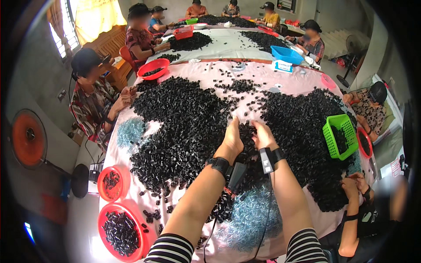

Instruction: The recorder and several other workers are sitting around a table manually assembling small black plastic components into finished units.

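My left hand (233,136) reaches over the middle of the table, fingers stretched out and palm turned inward. Facing it is my right hand (264,135), its fingers also extended, with a narrow gap between the two. Both touch the edges of heaps of small black plastic pieces: a left heap (175,118) and a right heap (298,127). Some black pieces lie between my palms; I see none gripped. Below my forearms spreads a pile of thin clear-bluish pieces (252,217), too fine to name. Each wrist carries a black strap with a small device and cable.
Red bowls (144,232) of black pieces stand at the near left. A green basket (337,151) sits on the right heap; a blue basket (287,55) stands farther back. Several people work around the long cloth-covered table, one person's hands (354,186) close at my right. An orange fan (28,138) is at left.
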`<state>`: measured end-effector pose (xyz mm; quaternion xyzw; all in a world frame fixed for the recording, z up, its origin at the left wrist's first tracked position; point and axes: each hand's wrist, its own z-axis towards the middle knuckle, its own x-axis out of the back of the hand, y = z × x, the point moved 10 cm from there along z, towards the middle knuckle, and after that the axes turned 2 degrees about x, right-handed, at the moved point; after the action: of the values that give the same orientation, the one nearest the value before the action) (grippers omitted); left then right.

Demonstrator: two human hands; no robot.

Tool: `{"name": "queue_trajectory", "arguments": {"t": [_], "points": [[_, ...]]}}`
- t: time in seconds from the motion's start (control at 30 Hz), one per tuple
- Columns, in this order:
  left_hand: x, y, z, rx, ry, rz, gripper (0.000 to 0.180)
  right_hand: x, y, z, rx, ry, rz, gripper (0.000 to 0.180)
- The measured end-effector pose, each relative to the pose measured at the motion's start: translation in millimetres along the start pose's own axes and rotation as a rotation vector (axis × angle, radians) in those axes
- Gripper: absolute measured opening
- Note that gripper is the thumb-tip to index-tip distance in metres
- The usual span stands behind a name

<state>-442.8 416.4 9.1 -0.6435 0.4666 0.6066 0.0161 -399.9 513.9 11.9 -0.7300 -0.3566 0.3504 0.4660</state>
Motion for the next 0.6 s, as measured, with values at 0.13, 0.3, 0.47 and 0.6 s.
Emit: {"name": "queue_trajectory", "arguments": {"t": [0.13,0.3,0.47,0.6], "points": [[-22,14,-40,0.136,0.047,0.251,0.079,40,-25,-42,-0.008,0.009,-0.056,0.053],[-48,103,-165,-0.112,0.016,0.282,0.040,33,-70,-116,0.226,-0.321,0.231,0.053],[-14,142,-317,-0.271,0.147,0.364,0.028,-2,-89,-232,0.258,-0.429,0.084,0.042],[70,108,-414,-0.216,0.365,0.521,0.026,-31,-36,-295,0.120,-0.525,-0.030,0.032]]}}
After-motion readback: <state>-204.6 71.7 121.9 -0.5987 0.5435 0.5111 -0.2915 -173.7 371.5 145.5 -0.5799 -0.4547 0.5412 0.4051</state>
